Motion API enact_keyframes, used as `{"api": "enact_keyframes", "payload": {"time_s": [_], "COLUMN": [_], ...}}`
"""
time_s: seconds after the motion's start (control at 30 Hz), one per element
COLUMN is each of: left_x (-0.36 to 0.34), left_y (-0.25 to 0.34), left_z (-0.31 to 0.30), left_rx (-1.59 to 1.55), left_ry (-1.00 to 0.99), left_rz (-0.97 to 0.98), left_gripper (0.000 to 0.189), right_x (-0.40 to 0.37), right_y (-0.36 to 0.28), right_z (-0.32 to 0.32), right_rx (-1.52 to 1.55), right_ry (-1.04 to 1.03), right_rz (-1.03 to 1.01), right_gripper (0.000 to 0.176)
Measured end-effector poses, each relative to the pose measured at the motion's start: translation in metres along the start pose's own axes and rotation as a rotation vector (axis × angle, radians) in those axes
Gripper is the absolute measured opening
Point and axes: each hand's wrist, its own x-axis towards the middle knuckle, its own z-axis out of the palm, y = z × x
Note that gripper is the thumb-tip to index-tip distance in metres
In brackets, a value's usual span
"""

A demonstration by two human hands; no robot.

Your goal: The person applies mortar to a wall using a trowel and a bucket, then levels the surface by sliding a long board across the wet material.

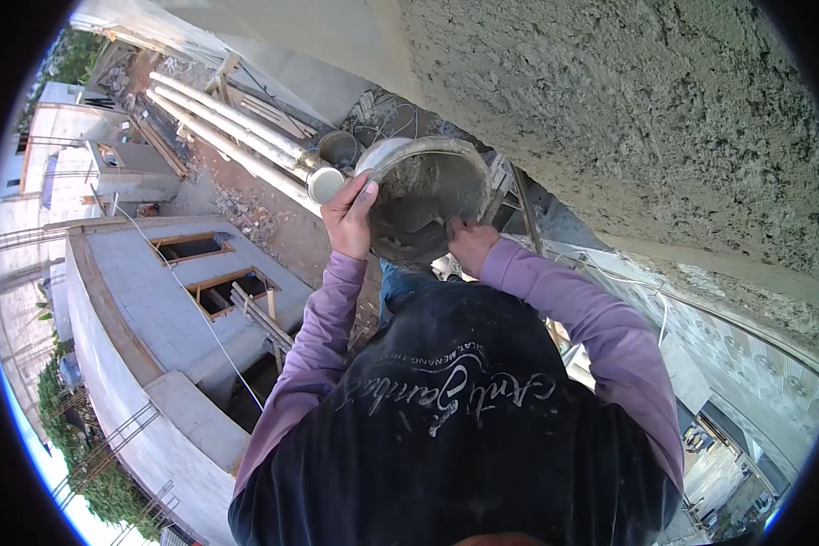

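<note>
A round bucket (472, 155) with a mortar-caked rim is tilted with its mouth toward me, and wet grey mortar (409, 211) lies inside. My left hand (348, 218) is closed on the bucket's left rim, thumb over the edge. At the lower right of the mouth is my right hand (471, 244), its fingers curled closed over the rim side by the mortar. Whatever that hand may hold is hidden against the grey mix. Freshly coated rough mortar covers the wall (628, 118) to the upper right.
Long white pipes (237, 132) run along the rubble-strewn ground at upper left. Another bucket (338, 147) stands beyond mine. On the left is a lower grey block structure (168, 300) with wood-framed openings. Patterned panels (746, 350) lie to the right, and the ground is far below.
</note>
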Motion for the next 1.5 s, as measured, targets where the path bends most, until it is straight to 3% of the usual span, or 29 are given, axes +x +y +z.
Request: {"api": "enact_keyframes", "payload": {"time_s": [0.03,0.07,0.17,0.2,0.3,0.33,0.43,0.47,0.57,0.7,0.73,0.83,0.87,0.97,1.0,1.1,1.13,1.27,1.37,1.5], "left_x": [-0.001,-0.001,-0.002,-0.007,-0.004,-0.004,-0.011,-0.018,-0.013,-0.017,-0.02,-0.018,-0.016,-0.021,-0.023,-0.023,-0.018,-0.015,-0.026,-0.027], "left_y": [0.0,-0.002,0.01,0.014,0.016,0.015,0.012,0.013,0.012,0.012,0.011,0.025,0.025,0.017,0.019,0.029,0.033,0.028,0.046,0.071], "left_z": [0.0,-0.001,0.01,0.015,0.021,0.021,0.031,0.037,0.044,0.041,0.042,0.05,0.05,0.04,0.036,0.04,0.04,0.03,0.036,0.041], "left_rx": [-0.003,-0.006,0.009,0.018,0.011,-0.005,-0.026,-0.008,-0.058,0.008,0.03,0.137,0.143,0.168,0.179,0.128,0.1,0.128,0.281,0.314], "left_ry": [0.028,0.056,0.006,-0.031,-0.037,-0.007,0.041,0.036,0.081,0.077,0.054,0.053,0.062,0.05,0.021,0.062,0.097,0.074,-0.017,-0.155], "left_rz": [-0.012,-0.021,0.037,0.066,0.16,0.125,0.073,0.093,0.106,0.145,0.164,0.298,0.322,0.305,0.309,0.332,0.35,0.391,0.448,0.491], "left_gripper": [0.027,0.026,0.027,0.027,0.027,0.027,0.027,0.028,0.029,0.028,0.028,0.026,0.025,0.024,0.024,0.024,0.024,0.023,0.023,0.024], "right_x": [-0.007,-0.014,-0.018,-0.016,-0.026,-0.032,-0.028,-0.019,-0.019,-0.03,-0.017,-0.009,-0.009,-0.022,-0.017,-0.011,-0.013,-0.022,0.009,0.01], "right_y": [-0.003,0.0,-0.003,-0.001,0.008,0.013,0.027,0.036,0.03,0.017,0.023,0.02,0.023,0.026,0.032,0.017,0.015,0.038,0.067,0.061], "right_z": [-0.001,-0.006,-0.06,-0.049,0.011,-0.012,-0.061,-0.054,-0.004,-0.046,-0.04,-0.02,-0.005,-0.052,-0.049,-0.032,-0.02,-0.045,-0.042,-0.04], "right_rx": [-0.049,-0.044,0.083,-0.109,-0.296,-0.158,0.07,-0.017,0.012,0.112,0.101,-0.072,0.015,0.261,0.39,0.132,0.174,0.413,0.649,1.047], "right_ry": [-0.141,-0.08,0.276,0.428,0.205,0.12,0.322,0.379,-0.127,0.263,0.446,0.143,0.06,-0.102,0.083,0.181,0.088,0.121,0.171,-0.035], "right_rz": [-0.043,-0.024,-0.036,-0.143,-0.105,-0.034,0.107,0.059,0.036,0.158,0.182,0.185,0.135,0.147,0.131,0.142,0.071,0.127,0.315,0.378], "right_gripper": [0.037,0.039,0.038,0.025,0.025,0.019,0.029,0.033,0.046,0.037,0.029,0.021,0.017,0.022,0.027,0.029,0.03,0.033,0.034,0.033]}}
